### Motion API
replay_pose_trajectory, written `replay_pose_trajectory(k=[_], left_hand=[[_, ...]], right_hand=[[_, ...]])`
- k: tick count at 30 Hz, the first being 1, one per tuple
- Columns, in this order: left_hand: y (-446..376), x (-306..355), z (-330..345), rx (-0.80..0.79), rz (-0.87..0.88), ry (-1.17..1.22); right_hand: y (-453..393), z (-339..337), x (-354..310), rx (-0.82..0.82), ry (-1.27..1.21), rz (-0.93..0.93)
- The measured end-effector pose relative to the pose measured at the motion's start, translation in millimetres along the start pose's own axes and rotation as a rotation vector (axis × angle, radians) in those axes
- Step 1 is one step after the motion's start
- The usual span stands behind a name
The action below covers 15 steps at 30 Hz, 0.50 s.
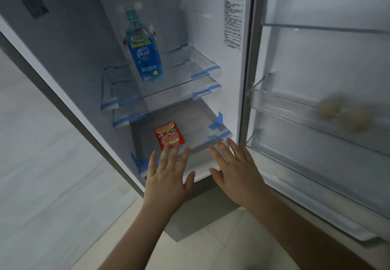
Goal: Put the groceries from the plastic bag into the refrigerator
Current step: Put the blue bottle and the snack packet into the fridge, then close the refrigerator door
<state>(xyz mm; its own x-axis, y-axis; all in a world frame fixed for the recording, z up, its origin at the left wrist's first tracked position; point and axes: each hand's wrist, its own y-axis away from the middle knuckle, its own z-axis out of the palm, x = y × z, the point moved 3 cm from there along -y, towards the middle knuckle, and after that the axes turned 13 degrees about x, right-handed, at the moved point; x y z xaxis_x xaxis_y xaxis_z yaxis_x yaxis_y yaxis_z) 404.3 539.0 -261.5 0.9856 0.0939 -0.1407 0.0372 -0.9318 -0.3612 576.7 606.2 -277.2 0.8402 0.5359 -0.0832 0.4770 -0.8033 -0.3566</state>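
The refrigerator (69,44) stands open in front of me. A blue drink bottle (144,51) stands upright on its upper glass shelf (181,84). A small red snack packet (169,135) lies flat on the lowest shelf (198,130). My left hand (167,176) is spread with straight fingers just in front of the packet, its fingertips at the packet's near edge. My right hand (236,168) is also spread flat, hovering at the front right of that lowest shelf and holding nothing. The plastic bag is out of view.
The fridge door (329,63) is swung open on the right. Two pale round items (344,114), blurred, sit in its middle door bin. Blue tape strips hold the shelf edges. Pale tiled floor (42,185) spreads to the left and below.
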Motion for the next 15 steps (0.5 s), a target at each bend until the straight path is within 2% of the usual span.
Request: replay_pose_trajectory(k=[8,15], left_hand=[[31.2,28.2,-13.6,0.087,0.087,0.131],[38.7,96.2,-23.0,0.091,0.248,0.292]], right_hand=[[77.3,-20.6,1.6,-0.032,0.105,0.122],[147.3,-43.6,32.3,-0.052,0.185,0.263]])
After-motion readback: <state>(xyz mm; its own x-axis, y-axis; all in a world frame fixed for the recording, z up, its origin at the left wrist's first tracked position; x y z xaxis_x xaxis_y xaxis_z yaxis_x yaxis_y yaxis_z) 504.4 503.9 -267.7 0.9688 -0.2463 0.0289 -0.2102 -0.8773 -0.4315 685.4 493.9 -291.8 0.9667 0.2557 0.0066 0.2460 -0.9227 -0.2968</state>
